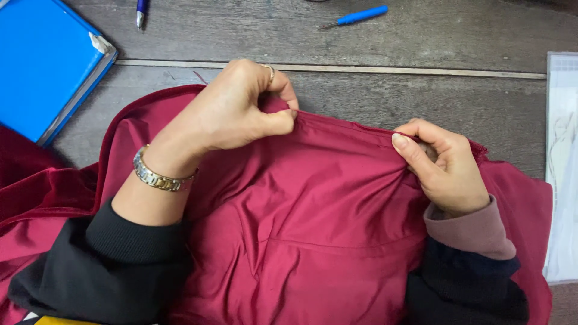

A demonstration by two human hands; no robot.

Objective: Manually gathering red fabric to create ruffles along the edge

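Black sleeves frame a crimson garment [313, 204] spread over the dark wooden bench [421, 96].

Both hands pinch its upper edge: the left hand [232, 111], with a ring and a metal watch [158, 176], has its grip closed on the fold, and the right hand [442, 165] nips the hem further along. A blue folder [42, 60], a pen [141, 11] and a blue-handled tool [356, 17] lie beyond.

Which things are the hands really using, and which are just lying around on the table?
In use:
- dark red cloth, its top edge pinched and stretched between both hands
- left hand
- right hand

Just lying about:
- blue folder, far left
- blue-handled tool, top
- pen, top left
- clear plastic sheet, right edge
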